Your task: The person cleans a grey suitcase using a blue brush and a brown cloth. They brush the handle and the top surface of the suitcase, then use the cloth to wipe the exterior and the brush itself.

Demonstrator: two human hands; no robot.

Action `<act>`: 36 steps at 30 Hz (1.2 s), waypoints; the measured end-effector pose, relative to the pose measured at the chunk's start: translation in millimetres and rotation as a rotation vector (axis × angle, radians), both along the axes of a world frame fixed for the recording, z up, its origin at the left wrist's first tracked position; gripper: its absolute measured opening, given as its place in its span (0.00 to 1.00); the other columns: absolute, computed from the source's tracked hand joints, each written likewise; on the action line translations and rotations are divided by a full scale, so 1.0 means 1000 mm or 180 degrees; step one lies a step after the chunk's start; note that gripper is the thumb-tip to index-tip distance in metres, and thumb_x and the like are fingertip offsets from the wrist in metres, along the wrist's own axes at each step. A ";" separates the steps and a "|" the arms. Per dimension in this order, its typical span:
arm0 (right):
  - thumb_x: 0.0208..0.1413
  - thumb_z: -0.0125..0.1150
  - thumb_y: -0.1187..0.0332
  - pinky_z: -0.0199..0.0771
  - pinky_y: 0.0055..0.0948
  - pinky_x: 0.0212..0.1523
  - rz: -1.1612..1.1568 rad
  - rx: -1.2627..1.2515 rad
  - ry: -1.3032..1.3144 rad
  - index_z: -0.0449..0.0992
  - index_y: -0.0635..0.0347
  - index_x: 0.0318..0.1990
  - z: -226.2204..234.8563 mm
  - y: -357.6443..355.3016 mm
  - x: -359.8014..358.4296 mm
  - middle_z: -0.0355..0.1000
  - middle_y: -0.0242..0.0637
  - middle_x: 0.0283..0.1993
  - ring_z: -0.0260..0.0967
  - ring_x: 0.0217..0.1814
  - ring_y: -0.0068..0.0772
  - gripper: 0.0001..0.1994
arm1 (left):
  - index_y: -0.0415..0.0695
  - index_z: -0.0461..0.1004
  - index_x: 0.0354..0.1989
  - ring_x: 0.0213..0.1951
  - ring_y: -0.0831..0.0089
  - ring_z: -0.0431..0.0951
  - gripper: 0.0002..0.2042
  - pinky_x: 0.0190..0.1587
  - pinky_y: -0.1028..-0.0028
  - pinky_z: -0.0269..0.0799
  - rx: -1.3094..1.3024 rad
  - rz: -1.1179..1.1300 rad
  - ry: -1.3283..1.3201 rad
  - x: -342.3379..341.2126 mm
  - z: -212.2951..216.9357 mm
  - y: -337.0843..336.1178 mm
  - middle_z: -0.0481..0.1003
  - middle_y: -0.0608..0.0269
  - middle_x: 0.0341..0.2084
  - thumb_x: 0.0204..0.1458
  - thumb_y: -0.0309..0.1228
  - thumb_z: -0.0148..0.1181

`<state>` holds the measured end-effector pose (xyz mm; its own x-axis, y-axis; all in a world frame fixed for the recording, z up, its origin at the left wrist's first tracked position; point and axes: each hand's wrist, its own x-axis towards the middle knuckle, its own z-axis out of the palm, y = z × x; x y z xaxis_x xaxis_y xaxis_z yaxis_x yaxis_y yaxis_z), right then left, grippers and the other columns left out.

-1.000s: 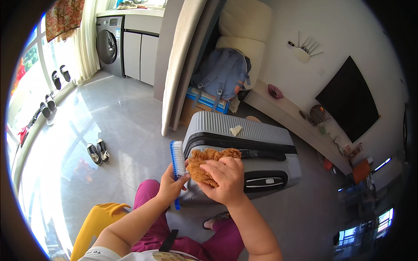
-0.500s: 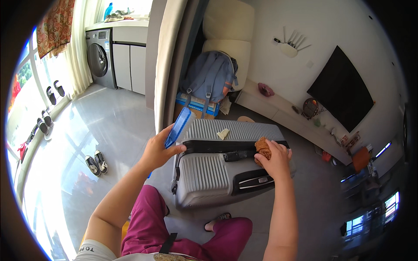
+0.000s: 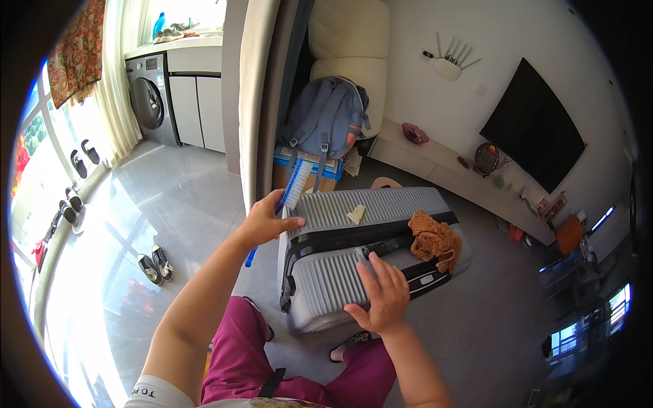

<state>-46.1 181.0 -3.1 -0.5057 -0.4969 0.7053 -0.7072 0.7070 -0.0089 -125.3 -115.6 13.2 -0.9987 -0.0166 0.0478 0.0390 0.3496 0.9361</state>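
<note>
A grey ribbed suitcase (image 3: pixel 326 279) lies before me, a black band (image 3: pixel 313 241) running across it. At its left end, my left hand (image 3: pixel 265 219) grips a blue brush (image 3: pixel 296 185) whose white bristles face right. My right hand (image 3: pixel 384 292) is open, fingers spread over the front side just below the black carry handle (image 3: pixel 388 246); whether it touches the shell is hard to tell. A crumpled brown cloth (image 3: pixel 435 243) rests by itself on the right part of the suitcase. On the ribbed top sits a small cream-coloured scrap (image 3: pixel 356 215).
Behind the suitcase, a blue-grey backpack (image 3: pixel 330 115) leans on a cream chair above boxes. A long low cabinet (image 3: pixel 435 160) runs along the right wall under a dark television (image 3: pixel 534 126). Dark sneakers (image 3: pixel 156 264) stand on the shiny floor at left, with a washing machine (image 3: pixel 151 102) beyond.
My right hand has let go of the brown cloth, leaving it on the suitcase, and moved left and nearer with fingers spread. The brush has turned, so its bristles now show.
</note>
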 end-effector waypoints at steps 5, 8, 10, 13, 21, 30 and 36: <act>0.59 0.44 0.36 0.69 0.46 0.52 0.0558 -0.0172 0.0073 0.74 0.58 0.54 0.003 0.050 0.007 0.69 0.47 0.58 0.70 0.53 0.47 0.33 | 0.35 0.63 0.58 0.52 0.55 0.76 0.44 0.56 0.64 0.69 -0.0538 -0.0042 0.0416 0.037 0.006 0.022 0.76 0.44 0.46 0.35 0.48 0.78; 0.59 0.40 0.34 0.57 0.51 0.60 0.0311 -0.0206 0.0237 0.73 0.58 0.52 -0.009 0.081 0.008 0.65 0.46 0.59 0.62 0.58 0.49 0.35 | 0.39 0.66 0.55 0.29 0.68 0.75 0.44 0.35 0.67 0.72 -0.0409 0.0187 0.0906 0.065 -0.015 0.039 0.75 0.58 0.27 0.31 0.52 0.79; 0.59 0.36 0.33 0.45 0.54 0.66 0.0204 -0.0137 0.0219 0.71 0.58 0.54 -0.018 0.107 0.002 0.61 0.46 0.58 0.55 0.64 0.51 0.36 | 0.39 0.67 0.55 0.27 0.67 0.76 0.43 0.35 0.68 0.72 -0.0485 0.0196 0.1023 0.081 -0.021 0.051 0.75 0.57 0.26 0.31 0.51 0.79; 0.60 0.37 0.35 0.46 0.51 0.67 -0.0410 -0.0865 -0.0278 0.68 0.58 0.57 -0.030 0.136 0.004 0.57 0.48 0.62 0.52 0.65 0.50 0.35 | 0.36 0.65 0.54 0.39 0.52 0.81 0.40 0.42 0.65 0.76 -0.0829 0.0037 0.0947 0.096 -0.011 0.066 0.79 0.46 0.35 0.36 0.48 0.77; 0.55 0.64 0.56 0.49 0.48 0.69 -0.1865 -0.1697 -0.1177 0.61 0.58 0.65 -0.006 0.138 0.010 0.44 0.55 0.72 0.43 0.74 0.54 0.32 | 0.38 0.62 0.62 0.43 0.50 0.79 0.42 0.46 0.62 0.74 -0.1157 -0.0314 0.1285 0.060 -0.003 0.081 0.76 0.44 0.43 0.45 0.57 0.66; 0.57 0.60 0.62 0.52 0.59 0.65 -0.1408 -0.0237 -0.0936 0.66 0.55 0.61 0.021 0.107 0.007 0.56 0.51 0.68 0.52 0.68 0.57 0.25 | 0.58 0.71 0.60 0.32 0.54 0.78 0.21 0.34 0.61 0.75 -0.2314 -0.1008 0.1692 0.033 0.033 0.135 0.74 0.55 0.34 0.57 0.44 0.56; 0.59 0.56 0.62 0.51 0.65 0.64 -0.1447 -0.0400 -0.1444 0.67 0.55 0.61 0.013 0.092 -0.003 0.57 0.47 0.67 0.55 0.68 0.53 0.22 | 0.56 0.72 0.59 0.30 0.56 0.79 0.21 0.34 0.58 0.73 -0.2700 -0.1386 0.0986 0.010 0.045 0.147 0.76 0.54 0.22 0.60 0.49 0.52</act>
